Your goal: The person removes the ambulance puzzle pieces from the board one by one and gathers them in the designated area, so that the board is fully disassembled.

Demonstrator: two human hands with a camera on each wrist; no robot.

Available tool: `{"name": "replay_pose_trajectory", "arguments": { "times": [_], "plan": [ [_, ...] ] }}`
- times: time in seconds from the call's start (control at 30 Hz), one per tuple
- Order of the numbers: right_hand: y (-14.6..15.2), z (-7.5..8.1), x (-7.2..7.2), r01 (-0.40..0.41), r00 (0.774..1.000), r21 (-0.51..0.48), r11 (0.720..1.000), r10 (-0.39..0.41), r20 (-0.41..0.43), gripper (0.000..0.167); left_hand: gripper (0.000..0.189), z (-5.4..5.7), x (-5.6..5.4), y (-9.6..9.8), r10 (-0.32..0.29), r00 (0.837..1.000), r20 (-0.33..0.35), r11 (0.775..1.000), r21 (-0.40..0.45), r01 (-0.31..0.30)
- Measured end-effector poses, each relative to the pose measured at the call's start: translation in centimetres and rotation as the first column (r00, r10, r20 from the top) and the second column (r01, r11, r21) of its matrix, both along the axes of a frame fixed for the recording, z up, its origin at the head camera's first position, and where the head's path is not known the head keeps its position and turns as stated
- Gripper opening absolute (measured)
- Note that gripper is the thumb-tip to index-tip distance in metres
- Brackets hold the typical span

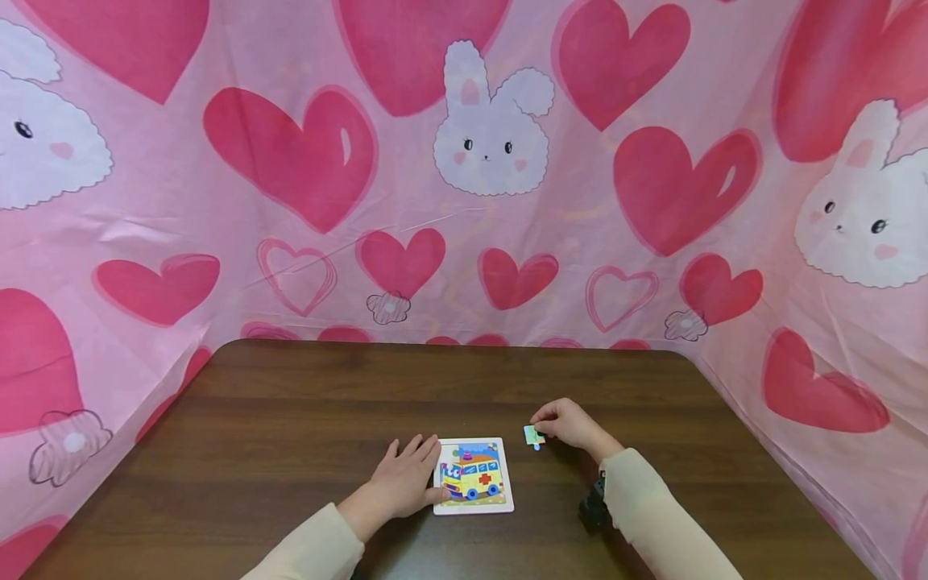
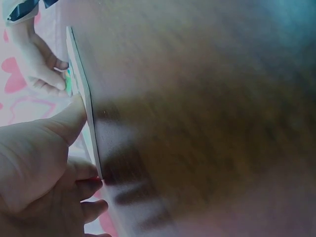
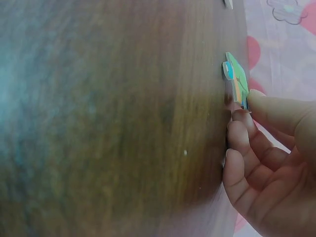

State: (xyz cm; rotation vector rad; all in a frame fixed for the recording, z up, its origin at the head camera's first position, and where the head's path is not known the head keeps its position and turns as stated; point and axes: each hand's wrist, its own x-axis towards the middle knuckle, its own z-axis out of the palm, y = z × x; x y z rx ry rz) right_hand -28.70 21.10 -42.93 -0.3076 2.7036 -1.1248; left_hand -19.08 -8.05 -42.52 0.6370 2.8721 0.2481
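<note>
A square jigsaw puzzle tray (image 1: 474,510) with a white rim lies on the table, showing a yellow ambulance with a red cross. A pale bare patch shows at the picture's upper left. My left hand (image 1: 403,480) rests along the tray's left side, fingers extended, with the thumb over its lower left corner. In the left wrist view, the tray's edge (image 2: 84,89) runs beside that thumb. To the right of the tray, my right hand (image 1: 569,424) pinches a green puzzle piece (image 3: 239,78) between thumb and fingers, with a blue knob on the piece's side.
The dark brown wooden table (image 1: 290,419) has rounded far corners. Behind and on both sides hangs a pink cloth (image 1: 449,217) with hearts and rabbits. A black device (image 1: 594,507) sits at the right wrist, below the cream sleeve (image 1: 652,515).
</note>
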Motion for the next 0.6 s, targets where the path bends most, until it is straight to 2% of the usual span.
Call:
{"name": "replay_pose_trajectory", "arguments": {
  "times": [0.6],
  "plan": [
    [0.24, -0.02, 0.1, -0.008, 1.0, -0.002, 1.0, 0.008, -0.011, 0.008, 0.075, 0.02, 0.05, 0.02, -0.003, 1.0, -0.014, 1.0, -0.001, 0.003]
  ]
}}
